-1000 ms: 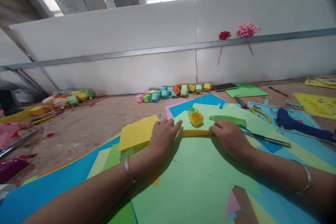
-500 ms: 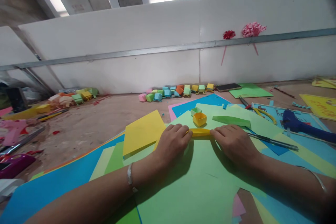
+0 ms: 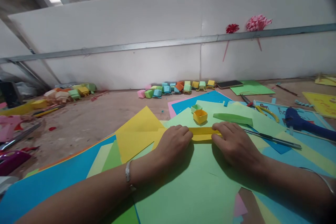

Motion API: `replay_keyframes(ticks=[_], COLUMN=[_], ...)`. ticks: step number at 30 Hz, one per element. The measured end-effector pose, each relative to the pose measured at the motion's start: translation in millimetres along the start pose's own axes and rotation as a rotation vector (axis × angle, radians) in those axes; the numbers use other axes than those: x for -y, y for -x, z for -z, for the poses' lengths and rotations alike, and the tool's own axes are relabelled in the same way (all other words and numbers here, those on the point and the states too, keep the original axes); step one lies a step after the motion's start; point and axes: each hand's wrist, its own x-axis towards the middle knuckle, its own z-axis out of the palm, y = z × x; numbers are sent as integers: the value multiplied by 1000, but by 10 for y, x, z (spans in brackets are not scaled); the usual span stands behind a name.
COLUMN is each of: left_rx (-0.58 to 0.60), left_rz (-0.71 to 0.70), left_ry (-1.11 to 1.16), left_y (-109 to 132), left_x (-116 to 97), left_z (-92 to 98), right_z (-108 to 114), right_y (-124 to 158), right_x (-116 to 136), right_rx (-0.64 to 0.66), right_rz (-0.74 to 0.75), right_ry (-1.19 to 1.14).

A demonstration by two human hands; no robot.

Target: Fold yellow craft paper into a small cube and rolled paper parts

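A folded yellow paper strip [image 3: 201, 134] stretches between my two hands, just above pale green paper sheets [image 3: 183, 189]. Its left end is gripped in the closed fingers of my left hand [image 3: 175, 142]. My right hand [image 3: 232, 143] pinches the right end between thumb and fingers. A crease runs lengthwise, with the strip's upper part standing and its lower part lying toward me. Just beyond it sit a small open yellow paper box [image 3: 200, 116] and a light green one [image 3: 196, 108]. Left of my left hand lies a larger yellow sheet [image 3: 139, 129], partly behind the hand.
A green paper strip [image 3: 232, 118] lies behind my right hand, near a metal-tipped tool [image 3: 275, 139]. Pliers [image 3: 267, 112] and a blue glue gun [image 3: 294, 119] are at right. Several small paper boxes [image 3: 175, 87] line the wall. A pink glue gun [image 3: 10, 127] lies at left.
The yellow strip has opened along its crease, so two bands now show. My right fingers have shifted their pinch. The large yellow sheet at left has turned and shows a crease.
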Motion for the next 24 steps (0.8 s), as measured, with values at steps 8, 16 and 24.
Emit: replay_keyframes(ticks=[8, 16, 24], left_rx=[80, 59, 121], left_rz=[69, 68, 248], left_ry=[57, 109, 415], left_y=[48, 46, 28], left_x=[-87, -40, 0], left_z=[14, -25, -6], right_z=[19, -9, -40], right_y=[12, 47, -23], right_x=[55, 108, -22], right_rx=[180, 253, 412], right_rz=[-27, -202, -387], right_ry=[-170, -251, -457])
